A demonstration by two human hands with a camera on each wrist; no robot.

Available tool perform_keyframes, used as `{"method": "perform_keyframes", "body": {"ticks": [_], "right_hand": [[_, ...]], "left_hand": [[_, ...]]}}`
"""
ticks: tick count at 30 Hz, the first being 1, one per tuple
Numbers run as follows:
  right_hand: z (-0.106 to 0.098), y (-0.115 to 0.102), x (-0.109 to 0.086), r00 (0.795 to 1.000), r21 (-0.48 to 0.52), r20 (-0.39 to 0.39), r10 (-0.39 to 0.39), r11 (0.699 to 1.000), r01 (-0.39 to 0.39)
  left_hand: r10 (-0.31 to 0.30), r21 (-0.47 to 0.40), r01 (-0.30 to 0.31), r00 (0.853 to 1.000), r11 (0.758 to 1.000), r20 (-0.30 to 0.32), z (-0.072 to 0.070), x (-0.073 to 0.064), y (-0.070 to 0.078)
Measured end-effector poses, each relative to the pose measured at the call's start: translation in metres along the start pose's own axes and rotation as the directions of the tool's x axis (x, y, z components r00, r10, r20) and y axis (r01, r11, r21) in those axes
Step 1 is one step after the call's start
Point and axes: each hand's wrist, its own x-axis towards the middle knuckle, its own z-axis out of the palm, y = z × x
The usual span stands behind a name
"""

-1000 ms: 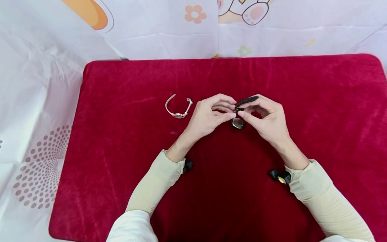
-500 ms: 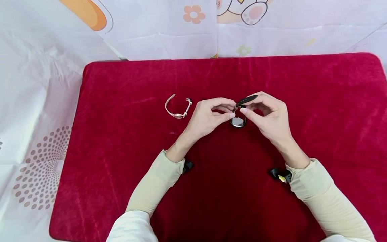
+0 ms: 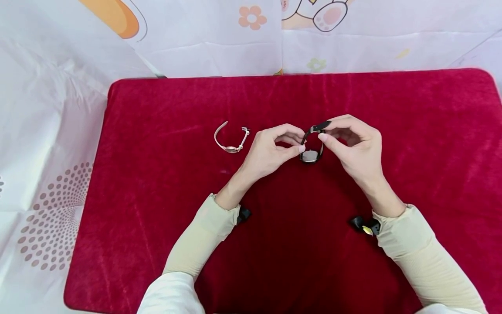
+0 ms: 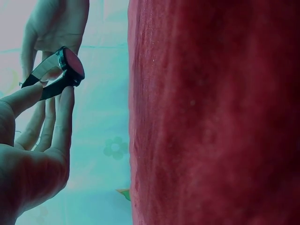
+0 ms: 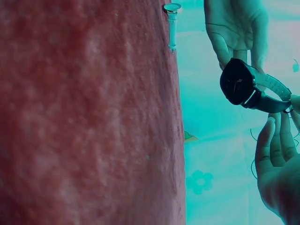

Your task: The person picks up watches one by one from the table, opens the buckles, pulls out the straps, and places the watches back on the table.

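Note:
A black wristwatch (image 3: 310, 156) is held up between both hands, its strap bent into a loop. Thumb and fingers of my left hand (image 3: 270, 148) pinch one side of the strap close to the case. My right hand (image 3: 358, 150) pinches the strap near the buckle, at the top of the loop. In the right wrist view the dark watch face (image 5: 236, 82) points away from the hands. The left wrist view shows the case (image 4: 72, 65) side-on, with the strap between left thumb and fingertips. Part of the strap is hidden by the right fingers.
A second watch (image 3: 231, 149), with a thin pale strap, lies unfastened on the red velvet-covered table (image 3: 157, 174), left of the hands. Printed white cloth (image 3: 219, 56) hangs behind the table and along its left side.
My right hand has moved right and slightly away from me, drawing the strap along, so the loop stands wider and the buckle shows. The left hand stays nearly still; the pale watch is unmoved.

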Motion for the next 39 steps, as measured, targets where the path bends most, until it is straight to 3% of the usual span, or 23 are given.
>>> {"method": "perform_keyframes", "body": {"ticks": [12,25,39], "right_hand": [[-0.001,-0.003,0.001,0.999,0.006,-0.047,0.010,1.000,-0.009],[-0.012,0.016,0.002,0.995,0.054,-0.094,0.011,0.999,-0.006],[-0.014,0.019,0.002,0.994,0.076,-0.110,0.020,0.997,-0.012]], "left_hand": [[-0.001,-0.011,0.001,1.000,1.000,0.007,0.000,-0.001,0.000],[-0.006,-0.025,0.007,1.000,1.000,0.017,-0.001,0.000,0.000],[-0.047,-0.082,0.049,0.999,0.995,0.024,0.000,0.000,0.000]]}}
